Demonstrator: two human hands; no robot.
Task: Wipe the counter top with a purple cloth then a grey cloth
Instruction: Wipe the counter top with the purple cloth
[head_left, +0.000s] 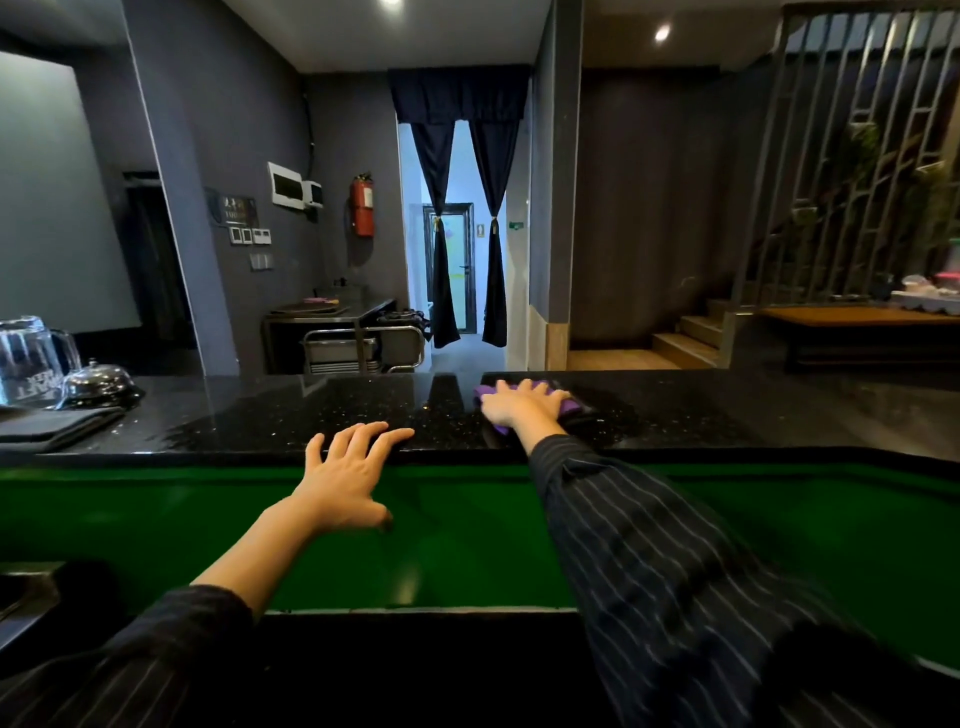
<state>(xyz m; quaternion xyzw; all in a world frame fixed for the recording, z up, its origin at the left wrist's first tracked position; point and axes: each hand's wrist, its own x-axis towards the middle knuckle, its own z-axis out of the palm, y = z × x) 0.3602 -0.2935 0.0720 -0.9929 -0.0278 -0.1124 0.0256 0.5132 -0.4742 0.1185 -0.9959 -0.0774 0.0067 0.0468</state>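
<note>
A black speckled counter top (322, 415) runs across the view above a green lower surface (467, 540). My right hand (522, 402) lies flat, fingers spread, pressing a purple cloth (569, 407) onto the counter near its far edge; the cloth shows around my fingers and wrist. The fingers of my left hand (348, 470) are spread and rest on the counter's near edge, holding nothing. A folded grey cloth (57, 427) lies on the counter at the far left.
A silver service bell (98, 383) and an upturned glass jug (28, 358) stand at the counter's left end, just behind the grey cloth. Beyond the counter are a steel trolley (363, 348), a curtained doorway and wooden steps on the right.
</note>
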